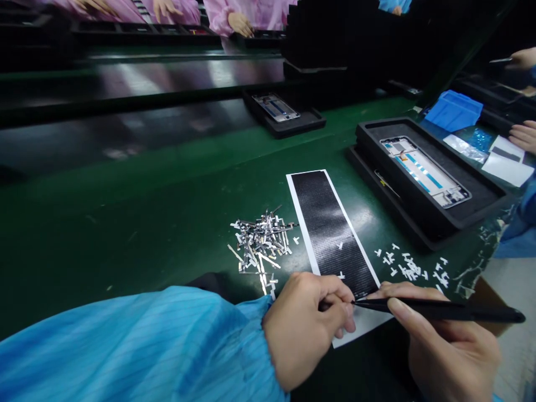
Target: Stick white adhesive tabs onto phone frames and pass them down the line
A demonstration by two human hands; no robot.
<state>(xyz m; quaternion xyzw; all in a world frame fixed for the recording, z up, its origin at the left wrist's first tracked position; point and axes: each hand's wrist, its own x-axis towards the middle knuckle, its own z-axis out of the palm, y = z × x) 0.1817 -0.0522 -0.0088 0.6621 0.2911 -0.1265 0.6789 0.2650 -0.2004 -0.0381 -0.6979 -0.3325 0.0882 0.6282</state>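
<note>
My right hand (448, 340) grips black tweezers (469, 310), whose tips point left and meet the fingertips of my left hand (305, 326). The fingers of my left hand are pinched together; a small dark bit shows between them, too hidden to name. Under both hands lies a white-backed sheet (330, 218) covered in fine rows of black pieces, with a couple of small white scraps on it. Left of the sheet is a loose pile of small thin strips (262, 240), silver, black and white. Small white T-shaped scraps (412, 268) are scattered right of the sheet.
A black foam tray (473, 218) at the right holds a phone frame (425, 170). Farther back, another black tray (293, 129) carries a second phone frame (276, 107). A blue bin (454, 110) stands at the right. Co-workers' hands show along the far side and right edge.
</note>
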